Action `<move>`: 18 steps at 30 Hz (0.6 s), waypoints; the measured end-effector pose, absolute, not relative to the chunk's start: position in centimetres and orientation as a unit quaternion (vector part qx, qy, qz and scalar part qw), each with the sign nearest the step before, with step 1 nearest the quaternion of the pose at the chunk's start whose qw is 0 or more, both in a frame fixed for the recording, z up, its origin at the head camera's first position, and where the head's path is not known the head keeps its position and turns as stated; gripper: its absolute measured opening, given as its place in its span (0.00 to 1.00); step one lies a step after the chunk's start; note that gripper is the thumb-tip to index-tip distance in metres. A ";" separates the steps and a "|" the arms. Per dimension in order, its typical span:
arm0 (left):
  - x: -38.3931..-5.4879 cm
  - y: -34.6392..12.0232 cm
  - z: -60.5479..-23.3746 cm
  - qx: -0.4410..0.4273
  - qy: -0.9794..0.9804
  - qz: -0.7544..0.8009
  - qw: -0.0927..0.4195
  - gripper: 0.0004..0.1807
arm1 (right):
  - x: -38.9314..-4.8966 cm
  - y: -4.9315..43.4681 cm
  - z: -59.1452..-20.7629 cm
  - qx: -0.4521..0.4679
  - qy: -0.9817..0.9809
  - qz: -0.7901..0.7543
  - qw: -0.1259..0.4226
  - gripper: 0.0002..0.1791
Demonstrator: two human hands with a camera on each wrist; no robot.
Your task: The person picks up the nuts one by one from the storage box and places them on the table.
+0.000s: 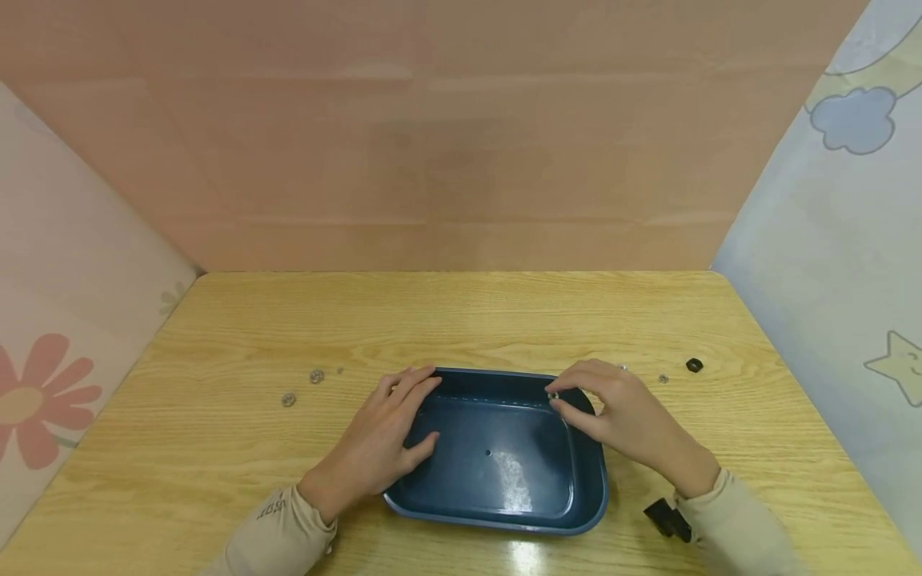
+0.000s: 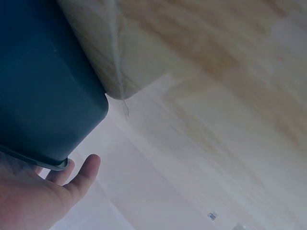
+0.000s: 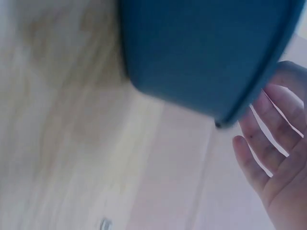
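Observation:
A dark blue plastic basin [image 1: 497, 456] stands on the table between the two hands. My left hand [image 1: 389, 432] rests over its left rim, fingers extended towards the back corner and thumb over the inside. Above the back right part of the basin, my right hand [image 1: 612, 408] pinches a small metal nut [image 1: 553, 395] between thumb and index finger. Both wrist views show the basin's outer wall [image 2: 43, 86], with the left fingers [image 2: 85, 177] past the rim and the right fingers [image 3: 264, 148] beside it; the nut is hidden there.
Left of the basin, two metal nuts [image 1: 317, 376] and a smaller piece [image 1: 340, 370] lie on the wooden table [image 1: 216, 448]. Towards the right lie a black nut [image 1: 695, 365] and a small metal nut [image 1: 663, 378]. Papered walls [image 1: 461, 176] enclose the back and sides.

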State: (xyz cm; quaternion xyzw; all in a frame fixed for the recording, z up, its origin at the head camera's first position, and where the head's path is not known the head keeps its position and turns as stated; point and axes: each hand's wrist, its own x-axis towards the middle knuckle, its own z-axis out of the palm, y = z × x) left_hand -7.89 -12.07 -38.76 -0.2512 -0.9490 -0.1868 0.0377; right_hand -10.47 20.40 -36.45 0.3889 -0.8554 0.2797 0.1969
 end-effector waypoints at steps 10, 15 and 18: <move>-7.9 -12.1 -38.8 -0.251 -0.949 -0.188 0.040 0.38 | -12.0 23.0 -36.0 0.346 -0.871 0.270 0.219 0.16; -7.9 -12.1 -38.8 -0.251 -0.948 -0.190 0.042 0.38 | -12.7 24.2 -36.2 0.326 -0.882 0.261 0.218 0.15; -7.9 -12.1 -38.8 -0.251 -0.948 -0.192 0.044 0.38 | -13.2 24.9 -36.2 0.316 -0.888 0.258 0.214 0.14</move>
